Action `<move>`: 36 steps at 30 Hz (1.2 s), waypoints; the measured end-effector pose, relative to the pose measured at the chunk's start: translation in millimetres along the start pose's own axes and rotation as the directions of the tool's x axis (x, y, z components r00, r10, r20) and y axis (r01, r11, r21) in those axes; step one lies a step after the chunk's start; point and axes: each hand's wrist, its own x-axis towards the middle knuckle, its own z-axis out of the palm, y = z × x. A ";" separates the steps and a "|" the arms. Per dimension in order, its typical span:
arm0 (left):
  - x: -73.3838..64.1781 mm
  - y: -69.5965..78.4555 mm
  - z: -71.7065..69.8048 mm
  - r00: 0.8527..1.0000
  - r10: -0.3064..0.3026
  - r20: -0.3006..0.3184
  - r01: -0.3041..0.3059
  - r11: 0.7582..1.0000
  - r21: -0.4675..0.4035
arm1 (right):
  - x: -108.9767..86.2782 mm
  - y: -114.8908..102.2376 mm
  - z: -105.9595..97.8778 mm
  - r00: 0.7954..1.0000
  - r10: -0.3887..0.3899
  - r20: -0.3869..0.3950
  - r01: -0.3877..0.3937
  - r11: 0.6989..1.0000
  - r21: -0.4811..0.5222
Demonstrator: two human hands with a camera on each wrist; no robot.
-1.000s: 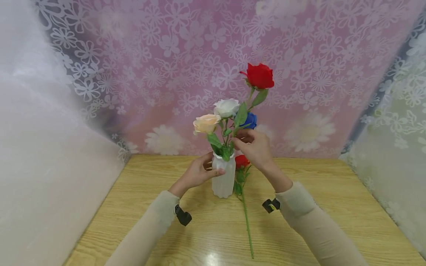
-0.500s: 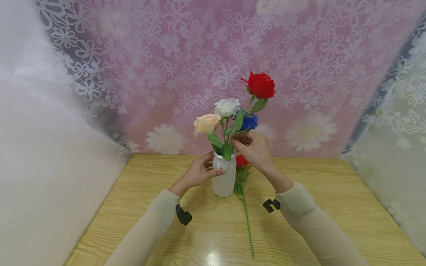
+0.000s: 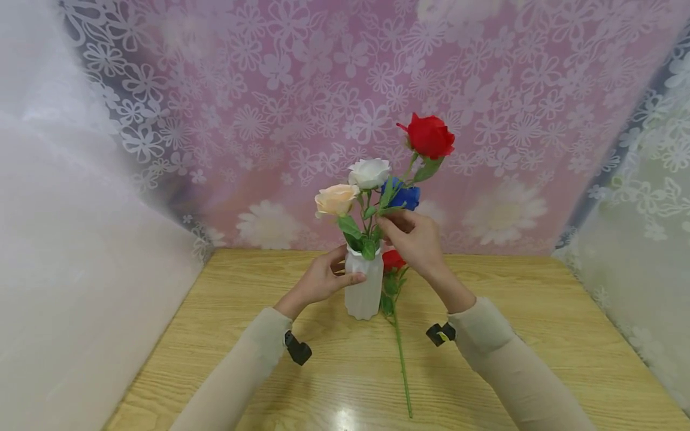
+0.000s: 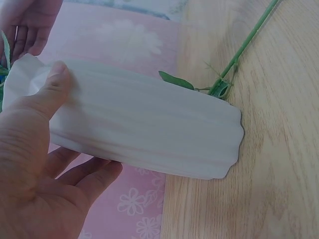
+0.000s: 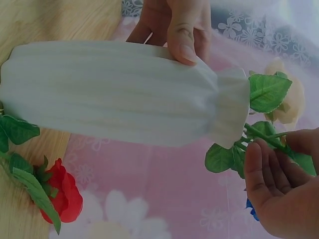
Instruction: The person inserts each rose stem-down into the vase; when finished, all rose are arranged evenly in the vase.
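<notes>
My left hand grips a white fluted vase near its neck, thumb across the front and fingers behind. Standing in the vase are a peach rose, a white rose and a blue rose. Just above the rim, my right hand pinches the green stem of a tall red rose, whose bloom leans to the right above the others. In the right wrist view that stem runs into the vase mouth; its lower end is hidden inside.
A second red rose lies on the wooden table just right of the vase, its long stem pointing toward me. A pink floral curtain hangs behind the table, with pale sheets on both sides.
The tall red rose has come down, then tilted slightly to the right, with my right hand still on its stem. More of the blue rose shows. My left hand stays on the vase.
</notes>
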 end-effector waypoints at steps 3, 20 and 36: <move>0.0 -0.1 -0.2 1.000 -0.002 0.004 0.002 1.000 -0.001 | 0.5 -1.9 1.1 1.000 0.006 -0.014 -0.006 1.000 -0.023; 0.9 -4.6 -0.7 1.000 -0.004 0.000 0.004 1.000 -0.010 | -9.4 13.7 3.5 0.996 -0.024 0.081 0.035 0.990 -0.138; 1.3 -3.8 -0.1 1.000 0.009 0.002 -0.009 1.000 -0.023 | -14.0 15.8 -5.4 0.997 0.069 -0.041 -0.069 0.998 0.003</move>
